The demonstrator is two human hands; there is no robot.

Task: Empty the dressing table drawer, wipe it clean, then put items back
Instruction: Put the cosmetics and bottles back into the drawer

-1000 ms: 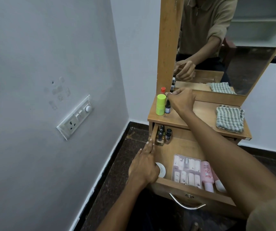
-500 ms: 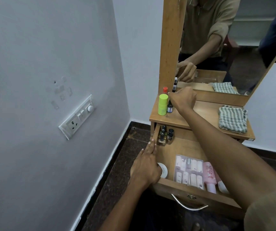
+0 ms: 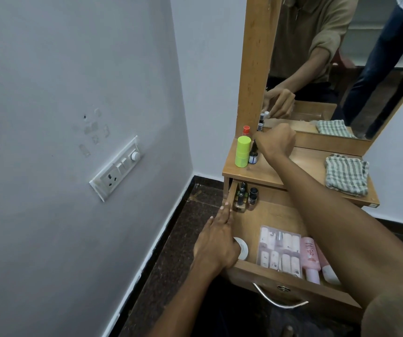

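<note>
Right hand [image 3: 276,142]: reaches across to the far left of the dressing table top [image 3: 300,164], fingers curled with their tips at a small dark bottle [image 3: 253,155]; whether they actually pinch its cap is hidden by the hand itself, so I cannot tell.
Small dark bottle: stands upright on the table top, just right of the lime-green container [image 3: 242,152], directly below and left of the right hand's knuckles.
Orange-capped bottle [image 3: 246,130]: behind the green container, against the mirror frame [image 3: 258,66].
Left hand [image 3: 217,242]: lies flat with straight fingers along the left wall of the open drawer [image 3: 263,271], grasping nothing.
Drawer contents, far left corner: a cluster of nail polish bottles [image 3: 245,195], just beyond the left fingertips.
Drawer contents, near side: a round white tin [image 3: 243,248] partly under the left hand, a clear pack of press-on nails [image 3: 279,251] to its right, then a pink bottle [image 3: 311,260] and a pink tube [image 3: 327,269] under the right forearm.
Checked cloth [image 3: 346,175]: folded on the right of the table top, well apart from both hands.
Wall switchboard [image 3: 115,169]: on the left wall.
</note>
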